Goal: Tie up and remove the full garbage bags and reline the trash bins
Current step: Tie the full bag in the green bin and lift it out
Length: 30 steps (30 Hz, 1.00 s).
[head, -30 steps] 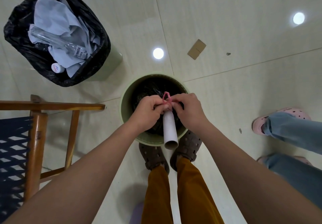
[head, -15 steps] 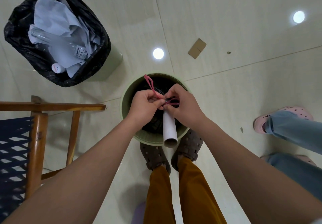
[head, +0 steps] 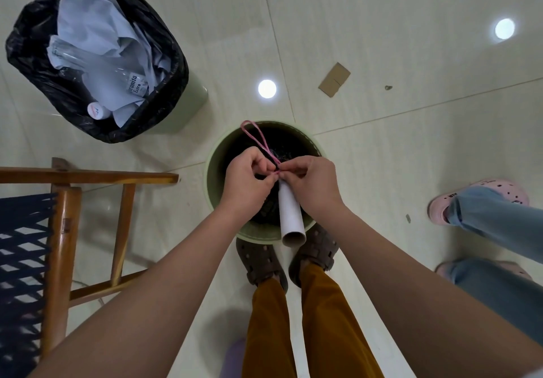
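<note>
Bottle (head: 116,73) label read "Coronita Extra"; both hands, left hand (head: 246,178) and right hand (head: 313,183), pinched pink string (head: 258,141), loop now longer than before

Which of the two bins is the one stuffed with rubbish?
The far-left bin, its black bag brimming with paper and a clear bottle. The round bin under the hands shows only dark bag.

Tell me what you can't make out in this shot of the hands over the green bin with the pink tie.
Head view only:
- Where the pink tie ends: the left hand and right hand cover it.
- Contents of the green bin: dark inside, hands and the white tube block it.
- Label on the clear bottle in the black bag: too small to read fully.
- Wooden chair: cut off by the left edge.
</note>
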Available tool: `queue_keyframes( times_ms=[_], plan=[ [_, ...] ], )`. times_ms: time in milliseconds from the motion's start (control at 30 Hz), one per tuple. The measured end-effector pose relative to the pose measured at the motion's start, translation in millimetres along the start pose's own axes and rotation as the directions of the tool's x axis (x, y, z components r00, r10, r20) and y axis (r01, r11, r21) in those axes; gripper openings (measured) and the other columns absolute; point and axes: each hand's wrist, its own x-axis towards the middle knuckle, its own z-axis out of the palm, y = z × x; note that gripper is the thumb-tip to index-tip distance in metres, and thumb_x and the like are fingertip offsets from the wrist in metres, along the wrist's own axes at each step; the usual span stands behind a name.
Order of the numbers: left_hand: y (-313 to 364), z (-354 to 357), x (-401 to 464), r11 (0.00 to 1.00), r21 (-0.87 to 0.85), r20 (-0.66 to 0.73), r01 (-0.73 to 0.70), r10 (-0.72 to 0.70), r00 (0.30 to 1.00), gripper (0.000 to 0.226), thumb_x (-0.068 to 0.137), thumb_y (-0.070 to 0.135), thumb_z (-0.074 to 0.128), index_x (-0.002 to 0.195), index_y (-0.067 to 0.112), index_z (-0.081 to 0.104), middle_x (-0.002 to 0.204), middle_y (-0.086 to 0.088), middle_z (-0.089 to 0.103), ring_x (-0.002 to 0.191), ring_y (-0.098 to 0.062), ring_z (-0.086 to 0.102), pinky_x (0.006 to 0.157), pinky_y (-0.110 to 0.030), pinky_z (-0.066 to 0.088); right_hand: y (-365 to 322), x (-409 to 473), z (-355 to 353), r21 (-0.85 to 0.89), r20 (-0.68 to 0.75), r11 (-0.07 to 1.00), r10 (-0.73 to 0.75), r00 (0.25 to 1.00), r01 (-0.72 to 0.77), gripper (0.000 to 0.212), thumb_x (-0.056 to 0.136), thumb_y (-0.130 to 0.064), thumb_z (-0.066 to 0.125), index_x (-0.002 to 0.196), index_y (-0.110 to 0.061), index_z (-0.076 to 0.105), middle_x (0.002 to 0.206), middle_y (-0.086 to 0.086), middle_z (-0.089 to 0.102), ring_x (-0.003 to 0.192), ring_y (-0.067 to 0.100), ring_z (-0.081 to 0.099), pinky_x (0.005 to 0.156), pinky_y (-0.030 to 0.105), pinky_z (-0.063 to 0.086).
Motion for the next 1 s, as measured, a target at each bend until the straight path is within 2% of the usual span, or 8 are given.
queue_keyframes(
  times_ms=[100, 200, 300, 467, 600, 700, 900, 1000],
  plan=[
    [1, 0, 2, 0.998, 0.042, -0.009, -0.045, 0.046, 0.999, 0.04, 0.078, -0.012, 0.066, 0.066, 0.016, 0.041, 0.079, -0.004, 0.063, 0.082, -0.017, 0.064, 0.076, -0.022, 0.054, 1, 1, 1, -0.17, 0.008, 0.98, -0.1, 0.995, 0.1, 0.014, 0.086, -0.008, 0.07, 0.098, -0.01, 0.077, 0.093, 0.0, 0.07, 0.08, 0.006, 0.061, 0.077, 0.016, 0.049],
    [2, -1, 3, 0.997, 0.051, -0.01, -0.053, 0.054, 0.998, 0.037, 0.078, -0.012, 0.066, 0.067, 0.013, 0.042, 0.078, -0.002, 0.062, 0.078, -0.008, 0.064, 0.073, -0.013, 0.051, 3, 1, 1, -0.225, 0.014, 0.958, -0.177, 0.984, 0.175, 0.012, 0.086, -0.008, 0.069, 0.094, -0.01, 0.077, 0.092, -0.001, 0.068, 0.078, 0.005, 0.059, 0.075, 0.015, 0.049],
    [0, -2, 4, 0.997, 0.055, -0.019, -0.045, 0.046, 0.999, 0.038, 0.079, -0.011, 0.066, 0.066, 0.015, 0.043, 0.08, -0.003, 0.063, 0.081, -0.011, 0.065, 0.074, -0.015, 0.053, 5, 0, 1, -0.2, 0.032, 0.965, -0.166, 0.986, 0.169, 0.011, 0.086, -0.006, 0.069, 0.094, -0.01, 0.076, 0.09, -0.002, 0.069, 0.077, 0.006, 0.063, 0.077, 0.02, 0.055],
    [-3, -3, 6, 0.994, 0.097, -0.037, -0.059, 0.063, 0.997, 0.035, 0.079, -0.011, 0.066, 0.065, 0.014, 0.046, 0.082, -0.004, 0.063, 0.083, -0.011, 0.064, 0.073, -0.012, 0.052, 6, -3, -1, -0.084, 0.08, 0.976, -0.194, 0.978, 0.201, 0.024, 0.086, 0.003, 0.064, 0.093, -0.019, 0.057, 0.087, -0.007, 0.063, 0.081, 0.0, 0.06, 0.074, 0.011, 0.048],
    [-2, -2, 7, 0.986, 0.144, -0.036, -0.084, 0.09, 0.995, 0.038, 0.077, -0.014, 0.062, 0.062, 0.02, 0.05, 0.079, -0.006, 0.062, 0.078, -0.016, 0.062, 0.07, -0.019, 0.052, 4, -2, -3, 0.059, 0.142, 0.995, -0.094, 0.985, 0.086, 0.028, 0.086, 0.007, 0.061, 0.085, -0.02, 0.053, 0.088, 0.001, 0.066, 0.084, 0.009, 0.064, 0.077, 0.018, 0.051],
    [-3, -2, 6, 0.979, 0.178, -0.03, -0.096, 0.103, 0.994, 0.029, 0.076, -0.011, 0.066, 0.068, 0.017, 0.06, 0.078, 0.003, 0.059, 0.074, -0.005, 0.057, 0.068, -0.009, 0.046, 3, -1, -5, 0.178, 0.192, 0.984, -0.031, 0.981, -0.004, 0.027, 0.086, 0.006, 0.062, 0.08, -0.02, 0.055, 0.084, 0.0, 0.067, 0.08, 0.008, 0.064, 0.078, 0.024, 0.052],
    [-5, -2, 4, 0.974, 0.191, 0.013, -0.124, 0.124, 0.992, 0.014, 0.08, -0.003, 0.072, 0.084, 0.01, 0.076, 0.089, -0.001, 0.065, 0.083, -0.006, 0.058, 0.076, -0.007, 0.043, 1, -3, -9, 0.285, 0.214, 0.955, 0.025, 0.976, -0.087, 0.026, 0.088, 0.005, 0.061, 0.078, -0.019, 0.058, 0.084, 0.002, 0.068, 0.08, 0.009, 0.063, 0.074, 0.021, 0.051],
    [-6, -3, 2, 0.972, 0.176, 0.057, -0.153, 0.146, 0.988, 0.017, 0.08, 0.001, 0.073, 0.094, 0.01, 0.076, 0.093, 0.001, 0.064, 0.086, -0.004, 0.057, 0.08, -0.006, 0.043, 0, -3, -9, 0.302, 0.21, 0.946, 0.055, 0.976, -0.118, 0.026, 0.089, 0.002, 0.062, 0.078, -0.021, 0.059, 0.085, 0.001, 0.068, 0.077, 0.005, 0.062, 0.064, 0.014, 0.047]
  ],
)
